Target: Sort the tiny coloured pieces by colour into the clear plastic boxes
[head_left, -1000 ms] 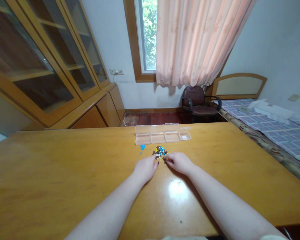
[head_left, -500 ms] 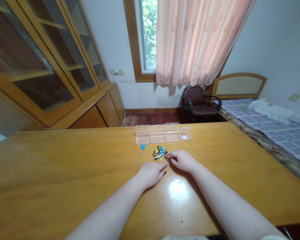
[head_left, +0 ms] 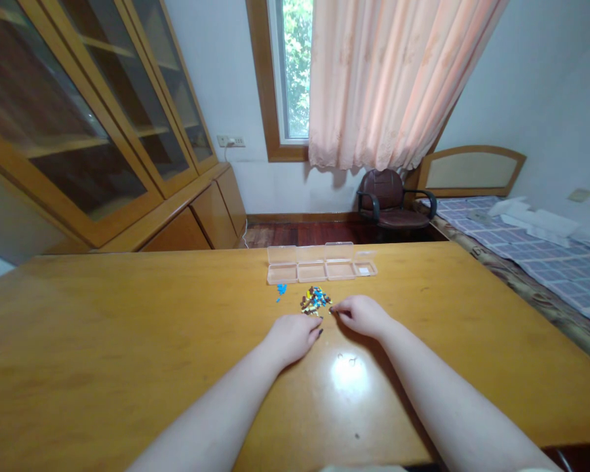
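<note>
A small mixed pile of blue, brown, yellow and cream building bricks (head_left: 315, 298) lies on the wooden table. At its near edge is my left hand (head_left: 291, 337), palm down, its index finger stretched out and the thumb held a little apart. My right hand (head_left: 362, 316) rests at the pile's right edge with its fingers bent together and the tips down at the tabletop. Whatever may be between those fingertips is too small to make out. A few blue bricks (head_left: 281, 289) sit separately to the left. Behind them stands a clear plastic case (head_left: 311, 273) with several compartments and raised lids.
The wooden table (head_left: 128, 341) fills the foreground, with a bright reflection near my arms and a tiny dark speck (head_left: 357, 436) close to the front. Beyond it are a brown armchair (head_left: 388, 196), a bed (head_left: 535, 236) on the right and a glass-door cabinet (head_left: 142, 151) on the left.
My left hand has drawn back slightly left, away from the right hand, opening a gap between them. The right fingertips have shifted slightly down at the pile's edge.
</note>
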`<state>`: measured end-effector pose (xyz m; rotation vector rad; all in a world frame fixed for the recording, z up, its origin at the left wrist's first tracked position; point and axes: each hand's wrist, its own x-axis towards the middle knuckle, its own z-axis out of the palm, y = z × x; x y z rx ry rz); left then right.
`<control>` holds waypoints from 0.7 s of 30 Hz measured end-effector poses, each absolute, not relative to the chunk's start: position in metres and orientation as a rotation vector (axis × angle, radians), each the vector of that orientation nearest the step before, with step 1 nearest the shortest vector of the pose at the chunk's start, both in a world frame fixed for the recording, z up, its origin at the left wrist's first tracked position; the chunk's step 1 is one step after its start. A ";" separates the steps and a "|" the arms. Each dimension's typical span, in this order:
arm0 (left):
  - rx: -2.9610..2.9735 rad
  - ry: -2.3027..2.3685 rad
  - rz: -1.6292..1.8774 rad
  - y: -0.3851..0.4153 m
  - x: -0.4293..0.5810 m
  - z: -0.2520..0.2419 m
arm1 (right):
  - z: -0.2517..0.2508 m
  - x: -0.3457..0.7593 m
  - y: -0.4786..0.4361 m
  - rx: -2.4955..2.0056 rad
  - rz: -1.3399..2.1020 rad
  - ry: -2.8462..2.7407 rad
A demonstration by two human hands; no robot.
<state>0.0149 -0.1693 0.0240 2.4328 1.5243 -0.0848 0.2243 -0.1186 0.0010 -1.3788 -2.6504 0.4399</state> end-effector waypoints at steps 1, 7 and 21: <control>2.433 1.520 -0.096 -0.169 0.015 0.025 | 0.001 0.224 -0.119 -1.383 0.437 -2.657; 2.405 1.547 -0.083 -0.168 0.015 0.021 | 0.005 0.226 -0.119 -1.345 0.517 -2.685; 2.424 1.616 -0.140 -0.174 0.008 0.030 | 0.008 0.210 -0.134 -1.273 0.531 -2.713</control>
